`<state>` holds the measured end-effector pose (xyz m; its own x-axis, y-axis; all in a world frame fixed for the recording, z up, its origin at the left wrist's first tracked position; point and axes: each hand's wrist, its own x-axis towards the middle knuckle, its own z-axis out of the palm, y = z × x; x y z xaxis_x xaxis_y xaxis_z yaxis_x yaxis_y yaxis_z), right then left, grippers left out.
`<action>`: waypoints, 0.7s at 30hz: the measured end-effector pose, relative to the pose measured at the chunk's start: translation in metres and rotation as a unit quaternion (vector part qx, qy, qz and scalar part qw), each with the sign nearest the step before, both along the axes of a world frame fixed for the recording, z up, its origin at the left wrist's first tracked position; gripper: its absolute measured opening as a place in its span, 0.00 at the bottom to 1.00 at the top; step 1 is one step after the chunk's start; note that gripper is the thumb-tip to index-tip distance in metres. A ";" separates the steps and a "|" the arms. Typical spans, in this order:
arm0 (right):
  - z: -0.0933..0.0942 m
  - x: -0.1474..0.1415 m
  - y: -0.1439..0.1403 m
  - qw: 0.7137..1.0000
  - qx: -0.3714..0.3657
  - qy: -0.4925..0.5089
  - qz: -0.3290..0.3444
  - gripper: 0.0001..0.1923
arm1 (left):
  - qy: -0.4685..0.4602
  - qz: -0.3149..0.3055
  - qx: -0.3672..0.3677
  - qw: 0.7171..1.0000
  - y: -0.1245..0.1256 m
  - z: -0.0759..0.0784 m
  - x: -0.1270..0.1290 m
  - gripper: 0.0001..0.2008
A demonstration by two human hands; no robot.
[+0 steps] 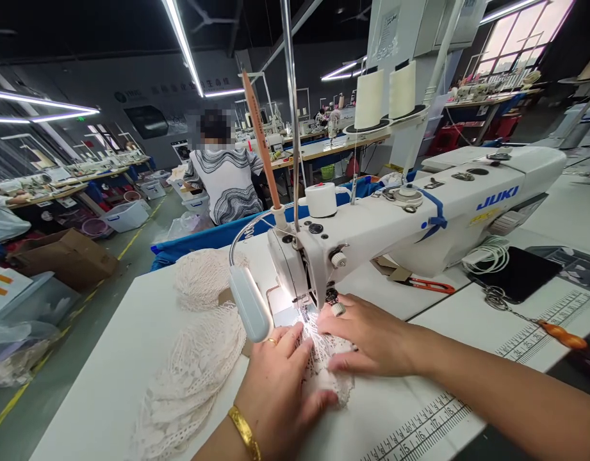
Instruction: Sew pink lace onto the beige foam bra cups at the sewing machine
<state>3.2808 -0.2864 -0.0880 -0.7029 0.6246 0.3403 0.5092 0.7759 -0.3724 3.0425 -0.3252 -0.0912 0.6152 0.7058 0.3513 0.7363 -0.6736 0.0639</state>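
Observation:
A piece of white gathered lace (326, 365) lies under the needle area of a white sewing machine (371, 224), lit by a small grey lamp (250, 304). My left hand (278, 384), with a gold bangle (245, 432) at the wrist, rests on the lace's left side with fingers stretched and the thumb apart. From the right, my right hand (366, 333) touches the lace with fingers spread, close to the presser foot. Its fingertips are partly hidden by the machine head. More gathered lace (189, 378) lies in a strip to the left.
Orange-handled thread snips (432, 285), a black phone (520, 272) and a keychain (561, 333) lie to the right. A ruler strip (419, 435) runs along the front edge. A thread spool (321, 200) sits on the machine. Another person (227, 173) sits beyond the blue cloth trough (203, 237).

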 end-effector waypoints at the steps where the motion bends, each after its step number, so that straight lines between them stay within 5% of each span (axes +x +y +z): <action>1: 0.004 0.003 -0.002 0.999 -0.013 -0.015 0.026 0.14 | 0.007 -0.007 -0.009 1.000 -0.004 0.002 -0.002 0.34; 3: 0.009 0.007 -0.003 0.996 -0.020 -0.050 0.068 0.17 | 0.006 -0.020 -0.023 1.000 -0.009 0.005 -0.003 0.33; 6: 0.007 0.006 -0.002 0.994 -0.014 -0.044 0.102 0.05 | -0.045 -0.022 -0.046 0.998 -0.007 0.001 0.000 0.04; 8: 0.003 0.003 0.001 0.995 -0.022 0.001 0.096 0.06 | -0.097 -0.006 -0.054 0.994 -0.001 -0.003 0.004 0.12; 13: -0.004 -0.007 0.002 0.985 -0.040 0.168 -0.017 0.11 | -0.212 0.055 -0.111 0.969 0.021 -0.006 0.012 0.09; 21: -0.007 -0.015 -0.002 0.952 -0.100 0.272 -0.096 0.12 | -0.242 0.076 -0.197 0.947 0.032 -0.003 0.013 0.07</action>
